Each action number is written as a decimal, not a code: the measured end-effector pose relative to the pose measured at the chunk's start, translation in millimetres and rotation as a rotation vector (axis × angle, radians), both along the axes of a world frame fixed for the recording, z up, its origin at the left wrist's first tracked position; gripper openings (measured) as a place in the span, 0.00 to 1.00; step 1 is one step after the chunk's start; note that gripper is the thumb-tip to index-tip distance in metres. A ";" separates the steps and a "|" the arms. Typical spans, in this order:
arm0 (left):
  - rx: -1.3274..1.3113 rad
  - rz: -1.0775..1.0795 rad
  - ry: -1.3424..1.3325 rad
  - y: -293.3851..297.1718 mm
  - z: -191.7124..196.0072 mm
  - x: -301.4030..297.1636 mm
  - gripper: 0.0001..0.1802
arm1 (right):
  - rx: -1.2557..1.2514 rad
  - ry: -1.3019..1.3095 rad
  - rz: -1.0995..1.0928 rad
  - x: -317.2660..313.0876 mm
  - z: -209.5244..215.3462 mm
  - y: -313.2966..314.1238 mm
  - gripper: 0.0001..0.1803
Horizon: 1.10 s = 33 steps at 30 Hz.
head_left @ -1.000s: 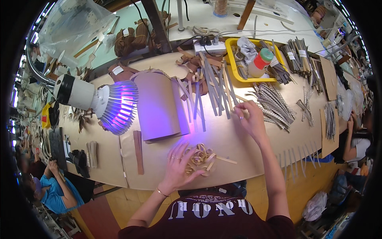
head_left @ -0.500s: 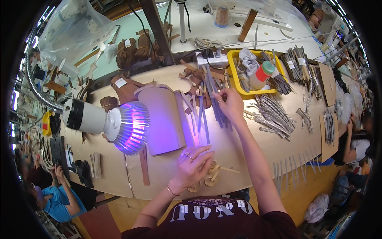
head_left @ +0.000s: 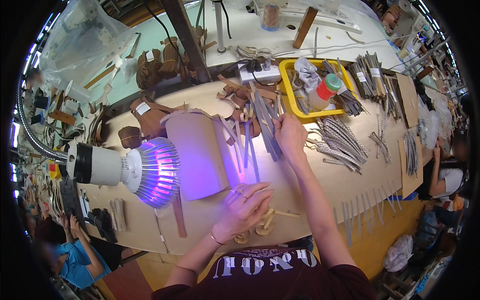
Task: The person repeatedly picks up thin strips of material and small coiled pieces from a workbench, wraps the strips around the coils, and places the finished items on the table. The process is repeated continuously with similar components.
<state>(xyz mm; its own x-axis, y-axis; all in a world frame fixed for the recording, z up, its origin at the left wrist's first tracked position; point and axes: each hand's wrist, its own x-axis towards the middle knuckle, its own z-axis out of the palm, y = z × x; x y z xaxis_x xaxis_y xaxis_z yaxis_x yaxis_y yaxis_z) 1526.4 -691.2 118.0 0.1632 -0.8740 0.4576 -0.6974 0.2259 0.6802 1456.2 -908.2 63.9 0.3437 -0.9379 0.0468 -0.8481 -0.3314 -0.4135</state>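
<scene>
My right hand (head_left: 291, 136) is at the right side of a loose pile of grey strips (head_left: 265, 125). Its fingers are bent and closed together, and what they pinch is hidden. Nearer my body, my left hand (head_left: 246, 204) hovers with loosely bent fingers slightly apart, and nothing shows in it. Coiled beige strips (head_left: 266, 227) lie just beneath and beside it. To its left stands a curved board (head_left: 196, 157), lit purple by a finned lamp (head_left: 157, 172). A few thin strips (head_left: 248, 147) lean along the board's right side.
A yellow basket (head_left: 284, 75) at the back right holds a bottle (head_left: 326, 92) with a green cap. Braided silvery strips (head_left: 342, 145) lie right of my hand. Grey strips (head_left: 370, 212) hang over the table's near edge. Brown bundles (head_left: 150, 117) lie behind the lamp. Other people sit at both sides.
My right hand has turned and its fingers have curled in further beside the grey strips. My left hand has barely moved. The view has shifted slightly, so the lamp appears lower and farther left.
</scene>
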 end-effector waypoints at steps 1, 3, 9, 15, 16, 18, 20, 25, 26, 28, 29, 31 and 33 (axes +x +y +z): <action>-0.002 0.003 -0.009 0.4 0.3 0.6 0.13 | 0.009 -0.014 -0.004 -0.6 -0.1 0.2 0.14; 0.008 0.008 -0.011 2.1 -0.2 1.0 0.13 | 0.012 -0.104 -0.015 -5.6 1.9 1.8 0.14; 0.040 0.059 0.061 2.6 2.0 -0.5 0.12 | 0.196 -0.409 0.030 -38.4 32.0 19.2 0.11; 0.143 0.163 0.769 -15.2 19.7 -7.1 0.15 | 0.579 -0.690 0.326 -77.0 85.2 69.6 0.09; 0.136 0.154 0.804 -17.8 22.6 -9.0 0.15 | 0.611 -0.646 0.375 -82.0 93.3 77.8 0.09; 0.118 0.137 0.872 -21.6 27.4 -11.5 0.13 | 0.590 -0.656 0.431 -85.0 105.2 91.2 0.08; 0.109 0.117 0.826 -21.1 31.8 -10.8 0.11 | 0.561 -0.655 0.481 -86.3 113.6 99.7 0.07; -0.034 0.187 0.501 -15.1 38.4 -10.6 0.09 | 0.346 -0.682 0.300 -84.9 103.3 104.8 0.08; -0.073 0.219 0.437 -16.1 38.6 -9.6 0.09 | 0.348 -0.695 0.245 -84.4 94.8 101.3 0.08; -0.123 0.281 0.365 -22.0 38.6 -6.1 0.10 | 0.440 -0.598 0.141 -80.2 71.9 78.6 0.11; -0.136 0.312 0.353 -27.3 38.3 -3.1 0.10 | 0.491 -0.540 0.085 -75.3 58.9 65.0 0.13; -0.128 0.357 0.293 -41.2 37.9 5.7 0.11 | 0.245 -0.434 0.045 -60.6 33.8 44.9 0.15; -0.085 0.385 0.194 -58.7 37.7 17.2 0.12 | 0.124 -0.355 0.007 -39.3 15.4 27.2 0.15</action>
<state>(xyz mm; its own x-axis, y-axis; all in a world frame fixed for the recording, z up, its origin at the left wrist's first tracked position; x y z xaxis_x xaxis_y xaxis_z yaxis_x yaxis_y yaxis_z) 1543.6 -749.9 155.6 0.5600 -0.6931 0.4540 -0.6026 0.0353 0.7973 1416.9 -881.0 79.3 0.3329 -0.9416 0.0506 -0.6422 -0.2657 -0.7190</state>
